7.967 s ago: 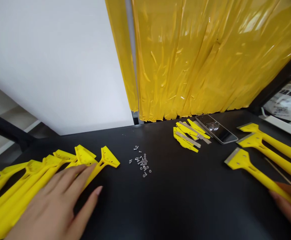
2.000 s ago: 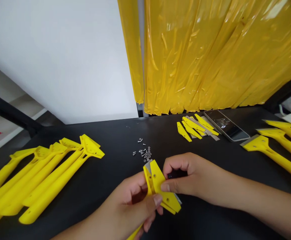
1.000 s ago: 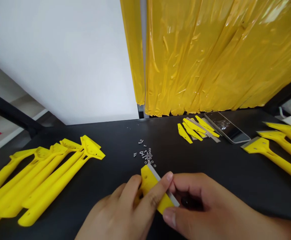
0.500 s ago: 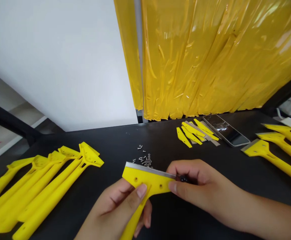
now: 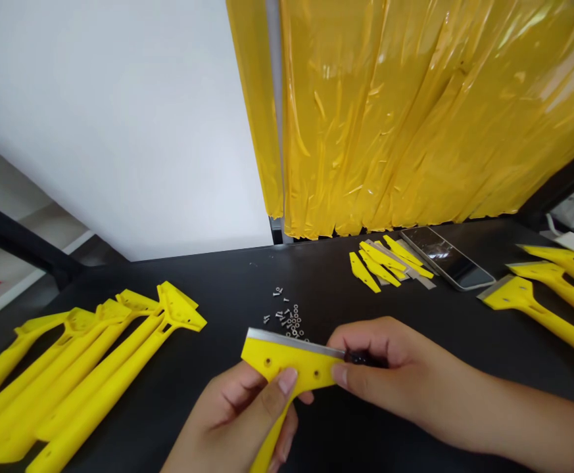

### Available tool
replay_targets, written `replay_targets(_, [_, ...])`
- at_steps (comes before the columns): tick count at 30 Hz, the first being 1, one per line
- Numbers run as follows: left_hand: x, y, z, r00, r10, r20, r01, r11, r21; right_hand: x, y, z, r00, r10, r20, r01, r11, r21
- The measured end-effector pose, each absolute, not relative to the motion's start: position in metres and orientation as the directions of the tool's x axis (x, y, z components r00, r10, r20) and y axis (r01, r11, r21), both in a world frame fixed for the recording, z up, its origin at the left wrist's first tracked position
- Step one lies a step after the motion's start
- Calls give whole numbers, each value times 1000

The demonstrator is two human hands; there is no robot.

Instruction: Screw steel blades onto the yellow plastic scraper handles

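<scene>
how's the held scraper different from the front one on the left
The held scraper has a steel blade; the left scraper shows none. The left hand and right hand raise the held scraper; the left scraper lies flat. Both are yellow plastic.

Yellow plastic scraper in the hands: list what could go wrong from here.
The bare steel blade of the yellow plastic scraper ends right at the right hand, so a slip could cut it. The blade also looks close to the loose steel screws and nuts; a bump could scatter them across the black tabletop.
</scene>
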State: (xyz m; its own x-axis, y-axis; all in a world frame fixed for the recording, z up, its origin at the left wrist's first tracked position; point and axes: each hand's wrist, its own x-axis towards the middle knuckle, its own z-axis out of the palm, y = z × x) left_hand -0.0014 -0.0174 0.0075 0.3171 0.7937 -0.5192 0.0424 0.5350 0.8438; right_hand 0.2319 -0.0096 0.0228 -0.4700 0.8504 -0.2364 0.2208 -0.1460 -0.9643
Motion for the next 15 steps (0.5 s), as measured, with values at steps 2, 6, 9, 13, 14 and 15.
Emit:
replay_targets(2, [-1,-16,8,277,811,-515,23,530,848,234,-9,24,-448,849,-281,304,-151,-941])
replay_targets(6, [0,-10,14,146,881,-449,-52,460,886,247,-3,24,-355,917,-185,465,2,-885])
replay_targets(9, [1,-4,20,116,900,-419,-91,430,898,255,2,21,-305,950,70,567,240,-788])
replay_targets(13, [2,-2,21,136,890,-436,-140,453,881,248,1,5,-391,897,208,692,435,-576])
replay_targets(14, [2,-2,20,137,888,-439,-150,456,877,244,0,0,-428,877,219,718,477,-507])
replay_targets(15, [3,-3,19,135,887,-442,-155,459,875,240,-1,-5,-464,856,227,738,515,-436])
